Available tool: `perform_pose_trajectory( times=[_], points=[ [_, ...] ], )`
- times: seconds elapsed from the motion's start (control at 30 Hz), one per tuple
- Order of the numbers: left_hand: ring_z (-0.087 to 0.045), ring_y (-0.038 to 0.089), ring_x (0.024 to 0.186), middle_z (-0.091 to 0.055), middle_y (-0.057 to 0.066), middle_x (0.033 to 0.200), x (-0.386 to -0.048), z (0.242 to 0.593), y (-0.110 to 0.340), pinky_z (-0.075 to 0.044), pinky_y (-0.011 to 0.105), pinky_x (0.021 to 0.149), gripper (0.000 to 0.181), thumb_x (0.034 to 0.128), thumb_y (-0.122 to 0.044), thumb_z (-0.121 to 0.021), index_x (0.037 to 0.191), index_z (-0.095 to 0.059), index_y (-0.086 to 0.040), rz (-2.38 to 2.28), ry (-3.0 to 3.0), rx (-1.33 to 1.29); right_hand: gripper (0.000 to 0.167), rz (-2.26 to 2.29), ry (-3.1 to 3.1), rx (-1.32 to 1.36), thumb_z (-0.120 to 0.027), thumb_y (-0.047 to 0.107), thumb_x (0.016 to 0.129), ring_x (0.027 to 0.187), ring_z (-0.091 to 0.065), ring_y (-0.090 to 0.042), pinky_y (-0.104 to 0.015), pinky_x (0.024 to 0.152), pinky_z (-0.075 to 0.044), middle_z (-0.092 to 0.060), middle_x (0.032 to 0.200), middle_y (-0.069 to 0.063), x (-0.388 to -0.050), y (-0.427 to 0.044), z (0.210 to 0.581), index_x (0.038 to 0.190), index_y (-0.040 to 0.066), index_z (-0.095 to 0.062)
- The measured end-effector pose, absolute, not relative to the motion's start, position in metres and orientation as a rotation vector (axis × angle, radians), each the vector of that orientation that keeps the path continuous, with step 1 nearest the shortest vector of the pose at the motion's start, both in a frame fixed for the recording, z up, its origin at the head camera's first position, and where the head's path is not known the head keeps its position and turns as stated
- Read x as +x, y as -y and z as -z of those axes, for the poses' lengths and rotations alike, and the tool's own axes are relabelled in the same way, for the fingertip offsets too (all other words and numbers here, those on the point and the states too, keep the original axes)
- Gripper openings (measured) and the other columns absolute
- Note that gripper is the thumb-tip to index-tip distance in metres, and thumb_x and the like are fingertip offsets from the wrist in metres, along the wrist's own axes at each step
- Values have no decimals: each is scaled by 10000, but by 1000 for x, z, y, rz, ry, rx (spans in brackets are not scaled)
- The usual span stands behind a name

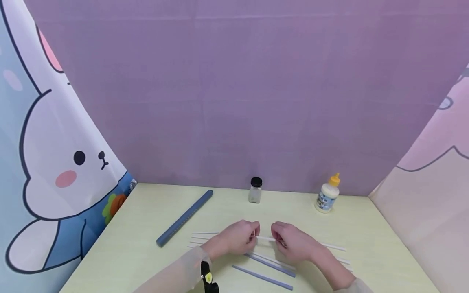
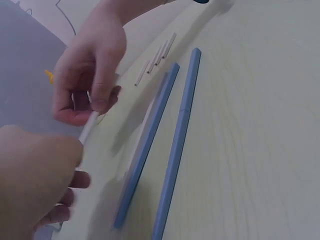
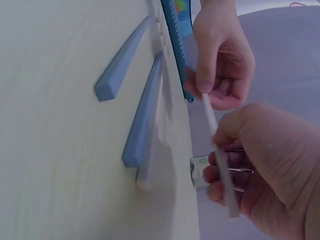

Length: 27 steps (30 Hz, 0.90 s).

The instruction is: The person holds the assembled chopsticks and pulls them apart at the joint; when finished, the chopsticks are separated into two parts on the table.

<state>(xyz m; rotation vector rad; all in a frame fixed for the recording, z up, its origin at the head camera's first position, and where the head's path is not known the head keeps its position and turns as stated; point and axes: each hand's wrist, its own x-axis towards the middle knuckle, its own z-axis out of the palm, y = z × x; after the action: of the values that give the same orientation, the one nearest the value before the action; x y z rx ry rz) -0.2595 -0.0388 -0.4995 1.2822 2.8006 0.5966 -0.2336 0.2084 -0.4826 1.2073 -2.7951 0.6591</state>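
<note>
1. The left hand [image 1: 238,237] is pinching one end of a thin white stick [image 1: 266,239] between thumb and fingers, its fingers curling inward.
2. The right hand [image 1: 294,243] is gripping the same stick further along, thumb and fingertips clamping it, while the free end is jutting out past that hand in the right wrist view.
3. The white stick is hanging above the worktop [image 1: 373,236], bridging the small gap between the two hands, which are not touching each other.
4. Below them, one blue stick [image 1: 270,265] is lying slantwise on the worktop, with another white stick lying close alongside it.
5. A second blue stick [image 1: 262,277] is resting nearer the person, roughly parallel to the first and apart from it.
6. More white sticks [image 1: 199,237] are poking out beyond the left forearm, lying side by side.
7. A dark blue bar [image 1: 184,218] is lying diagonally on the left, well apart from the hands.
8. Near the back edge, a clear jar [image 1: 255,195] is standing upright, wearing a black lid; further right, a white bottle [image 1: 326,199] with a yellow nozzle is also standing.
9. Behind everything, a purple backdrop [image 1: 234,101] is hanging.
</note>
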Motion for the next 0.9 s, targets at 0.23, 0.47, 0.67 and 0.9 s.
perform_pose_trajectory(
  times=[0.23,0.47,0.67,0.9],
  points=[
    [-427,34,578,-411,-118,638,-252,488,35,-331,173,542,232,1052,-200,-560,824,-524,-180,-533,-2957,1307,197,-736,2736,1240,-596,-12,1005,637,-365,65,-158,576,-374,-395,715,147,-232,-201,470,870,128,-563],
    [-423,50,533,-373,-119,600,-248,474,40,-338,213,524,354,1104,-305,-542,770,-509,-191,-431,-3011,1282,244,-701,2699,1254,-636,58,1038,641,-376,76,-157,597,-397,-414,711,162,-230,-203,449,829,178,-600],
    [-560,85,571,-520,-84,628,-245,468,35,-461,258,543,283,1084,-263,-520,817,-568,-180,-206,-3073,1364,281,-702,2694,1251,-634,71,1045,630,-373,81,-158,589,-399,-394,702,171,-230,-207,444,813,212,-563],
    [-525,84,548,-471,-94,600,-243,468,31,-441,262,522,321,1096,-272,-503,790,-545,-185,-198,-3073,1386,262,-666,2635,1274,-647,118,1055,626,-347,93,-135,580,-361,-362,695,186,-228,-205,441,828,232,-584]
  ],
)
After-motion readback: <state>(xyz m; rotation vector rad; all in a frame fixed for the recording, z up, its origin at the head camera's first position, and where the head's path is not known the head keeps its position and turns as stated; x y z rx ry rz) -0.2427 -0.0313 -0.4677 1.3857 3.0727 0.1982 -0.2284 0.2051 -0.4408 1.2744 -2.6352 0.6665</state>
